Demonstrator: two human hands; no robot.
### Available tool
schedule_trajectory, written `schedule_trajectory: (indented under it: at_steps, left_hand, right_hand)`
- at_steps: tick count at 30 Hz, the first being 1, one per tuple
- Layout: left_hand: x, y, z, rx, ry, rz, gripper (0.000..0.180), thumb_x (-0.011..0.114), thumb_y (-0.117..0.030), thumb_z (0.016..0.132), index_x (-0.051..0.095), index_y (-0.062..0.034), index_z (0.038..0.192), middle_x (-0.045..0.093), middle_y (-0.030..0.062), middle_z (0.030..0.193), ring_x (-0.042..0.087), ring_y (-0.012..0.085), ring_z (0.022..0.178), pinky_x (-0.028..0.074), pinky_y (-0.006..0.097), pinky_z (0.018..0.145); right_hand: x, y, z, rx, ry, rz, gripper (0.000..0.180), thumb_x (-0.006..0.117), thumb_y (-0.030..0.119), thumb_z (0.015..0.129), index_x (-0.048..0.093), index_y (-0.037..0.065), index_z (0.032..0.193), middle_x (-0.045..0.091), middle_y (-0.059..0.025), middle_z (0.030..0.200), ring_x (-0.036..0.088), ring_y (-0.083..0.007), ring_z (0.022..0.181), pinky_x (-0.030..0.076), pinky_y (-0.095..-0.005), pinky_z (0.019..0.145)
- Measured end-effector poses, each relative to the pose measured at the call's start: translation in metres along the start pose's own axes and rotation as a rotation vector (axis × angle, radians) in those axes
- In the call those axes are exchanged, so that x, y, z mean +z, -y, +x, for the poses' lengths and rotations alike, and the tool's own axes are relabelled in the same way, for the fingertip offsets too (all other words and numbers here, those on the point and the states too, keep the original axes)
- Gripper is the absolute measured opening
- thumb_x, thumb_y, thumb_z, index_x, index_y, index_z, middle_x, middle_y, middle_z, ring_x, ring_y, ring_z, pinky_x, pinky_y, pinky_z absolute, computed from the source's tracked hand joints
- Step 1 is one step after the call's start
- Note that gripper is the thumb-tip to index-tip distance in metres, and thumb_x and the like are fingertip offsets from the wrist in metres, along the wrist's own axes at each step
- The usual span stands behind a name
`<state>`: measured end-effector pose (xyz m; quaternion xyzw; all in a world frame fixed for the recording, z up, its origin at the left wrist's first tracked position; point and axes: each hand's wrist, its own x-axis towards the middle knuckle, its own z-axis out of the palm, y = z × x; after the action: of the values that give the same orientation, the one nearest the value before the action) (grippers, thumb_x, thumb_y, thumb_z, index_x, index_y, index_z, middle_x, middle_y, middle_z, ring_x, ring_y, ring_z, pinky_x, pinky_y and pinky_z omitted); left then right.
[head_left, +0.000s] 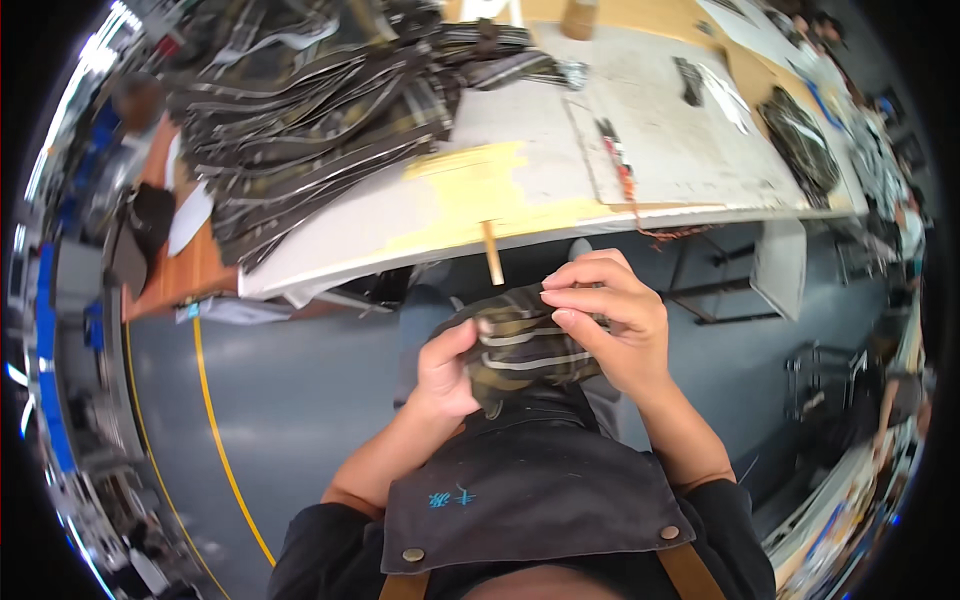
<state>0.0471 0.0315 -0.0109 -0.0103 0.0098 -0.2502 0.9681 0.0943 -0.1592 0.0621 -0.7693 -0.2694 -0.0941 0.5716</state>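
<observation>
A folded piece of dark plaid cloth [525,355], brown and olive with pale stripes, is held in front of my apron, just off the table's near edge. My left hand [445,372] grips its left side, thumb on top and the other fingers mostly hidden by the cloth. At the upper right edge of the cloth, my right hand [615,315] is closed in a pinch, thumb against the fingertips. Whether it also holds something small there cannot be made out.
A tall pile of similar plaid cloth [310,140] covers the left of the white table [350,225]. Yellow tape [460,190] lies along its near edge, where a short strip [492,252] sticks out. Further right are a red-and-black tool [613,150] with an orange cord and a plastic-wrapped bundle [800,145].
</observation>
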Motion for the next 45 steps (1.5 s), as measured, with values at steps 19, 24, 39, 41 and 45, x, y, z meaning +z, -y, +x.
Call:
schedule_trajectory:
  at_steps: [19, 24, 39, 41, 45]
  left_hand:
    - [-0.002, 0.006, 0.006, -0.083, -0.007, 0.042, 0.052, 0.058, -0.022, 0.081, 0.045, 0.0007, 0.126, 0.055, 0.0177, 0.120, 0.057, 0.0317, 0.111, 0.047, 0.048, 0.096]
    - [0.027, 0.022, 0.023, -0.054, -0.034, 0.159, 0.034, 0.051, -0.010, 0.087, 0.048, 0.0023, 0.119, 0.057, 0.0134, 0.112, 0.060, 0.0255, 0.106, 0.049, 0.039, 0.091]
    - [0.026, 0.038, 0.012, -0.238, -0.001, 0.256, 0.038, 0.046, -0.021, 0.096, 0.046, 0.0037, 0.125, 0.056, 0.0156, 0.120, 0.057, 0.0258, 0.112, 0.048, 0.040, 0.095]
    - [0.030, 0.039, 0.004, -0.171, -0.052, 0.432, 0.042, 0.053, -0.025, 0.093, 0.047, 0.0042, 0.123, 0.057, 0.0154, 0.117, 0.058, 0.0230, 0.106, 0.047, 0.038, 0.095]
    - [0.050, 0.040, -0.015, 0.108, -0.180, 1.141, 0.055, 0.076, -0.026, 0.077, 0.051, 0.0012, 0.117, 0.052, 0.0125, 0.114, 0.056, 0.0177, 0.099, 0.046, 0.033, 0.091]
  right_hand:
    - [0.001, -0.001, -0.005, 0.578, 0.271, 0.746, 0.034, 0.057, 0.006, 0.085, 0.060, -0.001, 0.118, 0.056, -0.0084, 0.119, 0.053, -0.0169, 0.110, 0.040, -0.0294, 0.097]
    - [0.009, -0.003, 0.001, 0.290, 0.314, 0.527, 0.025, 0.064, 0.007, 0.082, 0.066, 0.002, 0.106, 0.055, -0.0077, 0.108, 0.054, -0.0171, 0.102, 0.041, -0.0305, 0.092]
    - [-0.027, 0.021, -0.026, 0.059, 0.237, -0.037, 0.049, 0.080, 0.012, 0.068, 0.062, 0.004, 0.112, 0.060, -0.0108, 0.110, 0.060, -0.0235, 0.099, 0.045, -0.0325, 0.089]
    - [-0.028, 0.033, -0.026, -0.080, 0.172, -0.197, 0.031, 0.076, 0.009, 0.070, 0.066, 0.002, 0.098, 0.066, -0.0099, 0.098, 0.061, -0.0253, 0.094, 0.047, -0.0344, 0.081]
    - [-0.036, 0.046, -0.022, -0.173, 0.166, -0.291, 0.015, 0.074, 0.008, 0.072, 0.066, 0.001, 0.080, 0.065, -0.0069, 0.082, 0.060, -0.0245, 0.086, 0.045, -0.0351, 0.076]
